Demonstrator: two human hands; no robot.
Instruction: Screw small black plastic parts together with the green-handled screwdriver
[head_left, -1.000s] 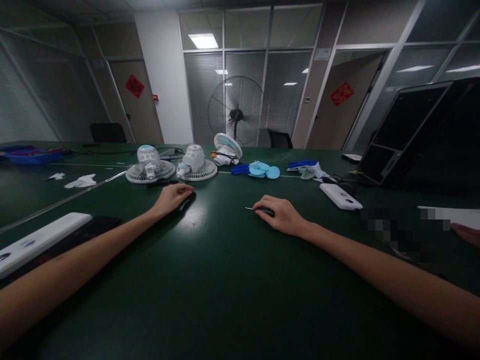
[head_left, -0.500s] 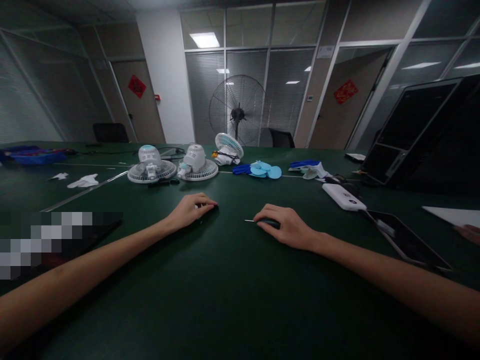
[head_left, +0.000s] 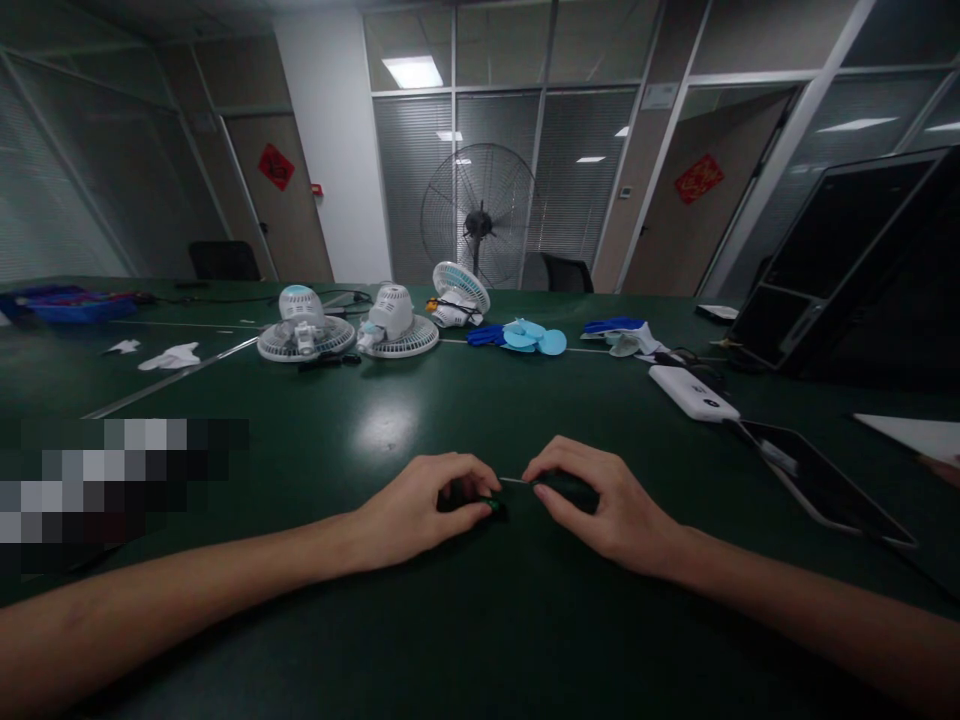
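Over the green table point(head_left: 450, 620), my right hand point(head_left: 615, 505) has its fingers round the dark handle of a small screwdriver point(head_left: 513, 481). Its thin metal shaft points left, and its tip is at the fingertips of my left hand point(head_left: 427, 505). That hand is closed in a pinch at a small dark piece with a green glint point(head_left: 494, 506), mostly hidden by the fingers. Whether the shaft touches the piece, I cannot tell.
Beyond my hands lie white fan heads point(head_left: 397, 335), light-blue fan blades point(head_left: 534, 337) and gloves point(head_left: 626, 335). To the right are a white power bank point(head_left: 694, 393), a tablet-like dark device point(head_left: 825, 480) and a large black case point(head_left: 817, 260). Another person's hand shows at the right edge.
Both hands have come closer to me, the left one also moving right, so they now almost meet. The screwdriver shaft now reaches the left fingertips.
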